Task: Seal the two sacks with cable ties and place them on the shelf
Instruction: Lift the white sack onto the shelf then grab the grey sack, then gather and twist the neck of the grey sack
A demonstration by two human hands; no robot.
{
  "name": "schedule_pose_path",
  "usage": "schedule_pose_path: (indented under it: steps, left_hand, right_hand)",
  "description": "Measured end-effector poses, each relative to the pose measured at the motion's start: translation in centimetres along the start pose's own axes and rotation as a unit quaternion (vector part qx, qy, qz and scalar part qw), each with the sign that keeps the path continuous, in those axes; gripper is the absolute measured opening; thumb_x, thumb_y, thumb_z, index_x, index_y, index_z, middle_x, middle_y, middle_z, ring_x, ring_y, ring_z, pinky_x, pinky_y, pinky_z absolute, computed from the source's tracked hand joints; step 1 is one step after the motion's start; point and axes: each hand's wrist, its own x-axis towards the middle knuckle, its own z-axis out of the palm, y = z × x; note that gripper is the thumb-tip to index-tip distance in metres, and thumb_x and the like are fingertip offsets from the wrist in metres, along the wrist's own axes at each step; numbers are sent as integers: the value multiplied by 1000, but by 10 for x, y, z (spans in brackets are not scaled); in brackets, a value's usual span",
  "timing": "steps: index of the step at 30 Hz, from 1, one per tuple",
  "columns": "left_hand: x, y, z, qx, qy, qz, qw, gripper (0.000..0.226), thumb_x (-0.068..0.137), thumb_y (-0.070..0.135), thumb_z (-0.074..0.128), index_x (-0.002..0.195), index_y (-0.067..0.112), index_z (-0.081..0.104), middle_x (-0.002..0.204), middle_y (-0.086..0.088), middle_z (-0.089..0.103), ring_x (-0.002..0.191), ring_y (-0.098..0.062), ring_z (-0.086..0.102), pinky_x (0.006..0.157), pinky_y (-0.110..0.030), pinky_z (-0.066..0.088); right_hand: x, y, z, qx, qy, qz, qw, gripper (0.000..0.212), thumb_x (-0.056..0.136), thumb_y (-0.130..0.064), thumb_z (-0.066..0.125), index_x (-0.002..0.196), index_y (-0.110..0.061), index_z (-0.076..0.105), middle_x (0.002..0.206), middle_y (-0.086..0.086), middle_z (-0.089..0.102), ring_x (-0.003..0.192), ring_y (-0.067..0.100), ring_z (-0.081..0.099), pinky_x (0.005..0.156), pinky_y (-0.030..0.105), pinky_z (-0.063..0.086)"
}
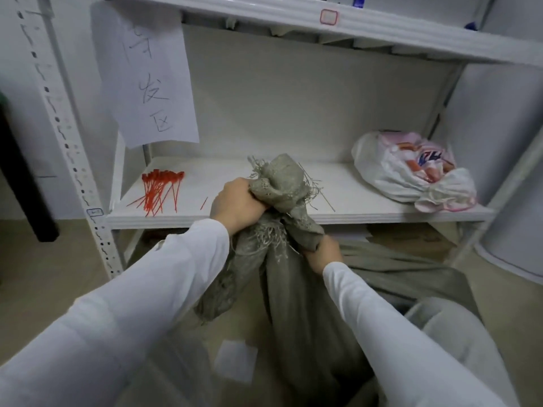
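Evidently early: grips the sack [289, 183] at its bunched neck with left hand [238, 201], clenches cloth below with right hand [321, 257]; needs yet cable ties [160, 190], then the shelf [352, 214].

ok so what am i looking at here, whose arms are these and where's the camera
No machine here: this is one picture from a camera worn on a person's head, looking forward and down, so the white sleeves are that person's own arms. The left hand grips the bunched top of a grey sack, and the right hand grips its neck just below. On the white shelf behind lie a bundle of red cable ties at the left and a white plastic bag at the right. A paper sign hangs above the ties.
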Motion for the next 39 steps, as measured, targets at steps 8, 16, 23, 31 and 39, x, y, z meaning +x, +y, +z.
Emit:
schedule_pose_path:
  steps: [8, 16, 23, 31, 39]
  left_hand:
    - [16, 2, -29, -100, 34, -2, 994, 22, 67, 46, 69, 72, 25, 65, 71, 5, 69, 68, -16, 66, 76, -32, 53]
    - [8, -21, -35, -113, 2, -30, 993, 29, 66, 25, 84, 92, 21, 72, 96, -3, 72, 79, -5, 67, 81, -26, 56]
    - [6, -5, -9, -159, 3, -41, 986, 97, 46, 34, 86, 133, 21, 44, 122, 1, 60, 112, -18, 57, 101, -38, 45]
    - [-2, 0, 16, -84, 94, -117, 985, 120, 59, 44, 87, 148, 12, 13, 146, -16, 29, 133, -33, 34, 109, -43, 31]
    - [-13, -28, 36, 64, -102, -224, 967, 141, 30, 93, 63, 144, 17, 29, 141, -8, 48, 125, -32, 50, 103, -46, 43]
  right_hand:
    - [-12, -68, 10, 207, 45, -16, 977, 33, 89, -3, 58, 122, 2, 58, 124, 12, 60, 120, 25, 54, 86, 12, 31]
    - [-7, -65, 19, 171, -100, -14, 980, 76, 63, -31, 88, 129, -10, 56, 129, 5, 60, 122, 23, 55, 100, 23, 40]
    - [2, -34, -21, 229, -182, -38, 955, 93, 43, -70, 83, 121, -23, 64, 117, -11, 68, 108, 6, 63, 101, 32, 48]
    - [17, 9, -97, 293, 180, 93, 934, 21, 81, -27, 67, 66, -15, 57, 74, 10, 60, 81, 31, 54, 80, 31, 45]
    - [29, 49, -106, 394, 93, 58, 913, 48, 83, -10, 66, 128, -13, 51, 112, 5, 63, 99, 16, 62, 72, 20, 48]
